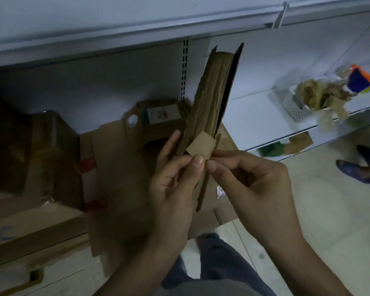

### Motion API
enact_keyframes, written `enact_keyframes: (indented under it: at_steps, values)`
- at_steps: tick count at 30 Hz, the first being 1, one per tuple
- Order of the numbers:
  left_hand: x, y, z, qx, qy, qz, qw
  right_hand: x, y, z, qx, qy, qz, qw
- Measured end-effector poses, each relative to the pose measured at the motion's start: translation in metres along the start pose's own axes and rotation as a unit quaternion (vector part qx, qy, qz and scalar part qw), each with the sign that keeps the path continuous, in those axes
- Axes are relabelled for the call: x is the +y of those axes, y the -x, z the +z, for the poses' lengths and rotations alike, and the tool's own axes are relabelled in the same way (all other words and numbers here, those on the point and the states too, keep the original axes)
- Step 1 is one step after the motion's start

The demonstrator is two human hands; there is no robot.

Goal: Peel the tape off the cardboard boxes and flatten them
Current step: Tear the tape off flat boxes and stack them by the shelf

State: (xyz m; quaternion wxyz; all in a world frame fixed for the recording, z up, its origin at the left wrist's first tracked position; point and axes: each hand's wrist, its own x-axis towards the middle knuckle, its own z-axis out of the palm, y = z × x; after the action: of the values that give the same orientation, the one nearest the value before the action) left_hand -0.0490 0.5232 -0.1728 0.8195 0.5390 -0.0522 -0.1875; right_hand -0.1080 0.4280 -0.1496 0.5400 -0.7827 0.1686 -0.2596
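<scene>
A folded-flat cardboard box (pixel 212 92) stands nearly upright in the middle of the view, leaning a little to the right, with its top end far and its lower end near, between the two hands. The left hand (pixel 175 182) grips it low down, fingers curled behind its left edge and thumb across the front. A short brown flap of tape (pixel 201 146) sticks out from the box just above that thumb, partly lifted off the cardboard. The right hand (pixel 252 180) comes in from the right with thumb and forefinger pressed together at the flap's lower right corner, pinching the tape. Its other fingers are curled toward the palm.

Behind the hands, more flattened cardboard (pixel 115 167) leans against the base of a white shelf unit (pixel 261 118). At the far left is a brown box (pixel 36 150) wrapped in shiny film, and at the near left a long carton (pixel 30 238) lies on the floor. On the shelf to the right stands a white perforated basket (pixel 295 107) heaped with crumpled tape scraps (pixel 320 95). Just beyond it is an orange and blue object (pixel 361 80), too blurred to name. A foot in a blue sandal (pixel 352 171) rests on the pale tiled floor (pixel 329 221) at the right. The person's grey trouser leg (pixel 218 265) shows at the near edge
</scene>
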Motion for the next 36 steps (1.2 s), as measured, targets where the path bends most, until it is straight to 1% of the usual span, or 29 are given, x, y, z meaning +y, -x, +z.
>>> enact_keyframes:
  at_steps: [4, 6, 8, 12, 14, 17, 22, 24, 26, 28, 30, 33, 36]
  values:
    - [-0.011, 0.018, -0.003, -0.006, -0.089, 0.001, 0.996, 0.001, 0.016, 0.001, 0.014, 0.041, 0.041, 0.998]
    - [-0.013, 0.024, -0.003, -0.008, -0.143, 0.023, 0.989, 0.001, 0.019, 0.003, 0.026, 0.055, 0.058, 0.996]
    - [-0.015, 0.027, -0.003, -0.013, -0.166, 0.037, 0.985, 0.003, 0.019, 0.005, 0.027, 0.077, 0.079, 0.994]
    - [-0.012, 0.024, -0.003, -0.020, -0.162, 0.053, 0.985, 0.007, 0.013, 0.007, -0.002, 0.112, 0.082, 0.990]
    - [-0.008, 0.018, 0.000, -0.015, -0.153, 0.059, 0.986, 0.010, 0.005, 0.006, -0.018, 0.078, 0.075, 0.994]
    - [-0.001, 0.005, 0.002, 0.022, -0.136, 0.047, 0.989, 0.015, -0.010, 0.004, -0.023, 0.015, 0.064, 0.998]
    - [0.000, -0.012, -0.001, 0.042, -0.076, -0.007, 0.996, 0.018, -0.020, 0.001, -0.018, -0.015, 0.034, 0.999]
    - [-0.003, -0.012, 0.001, 0.042, -0.065, -0.003, 0.997, 0.014, -0.021, 0.000, -0.023, -0.023, 0.014, 0.999]
    - [-0.007, -0.011, 0.006, 0.047, -0.090, 0.028, 0.994, 0.010, -0.024, -0.002, -0.024, -0.007, 0.013, 1.000]
    - [-0.009, -0.011, 0.011, 0.054, -0.104, 0.052, 0.992, 0.010, -0.029, -0.005, -0.033, 0.013, 0.029, 0.999]
    - [-0.011, -0.010, 0.016, 0.053, -0.112, 0.072, 0.990, 0.010, -0.033, -0.010, -0.060, 0.039, 0.030, 0.997]
    - [-0.015, -0.008, 0.024, 0.051, -0.132, 0.110, 0.984, 0.013, -0.041, -0.016, -0.104, 0.112, 0.015, 0.988]
    - [-0.022, -0.007, 0.028, 0.055, -0.170, 0.133, 0.975, 0.018, -0.047, -0.022, -0.135, 0.156, 0.016, 0.978]
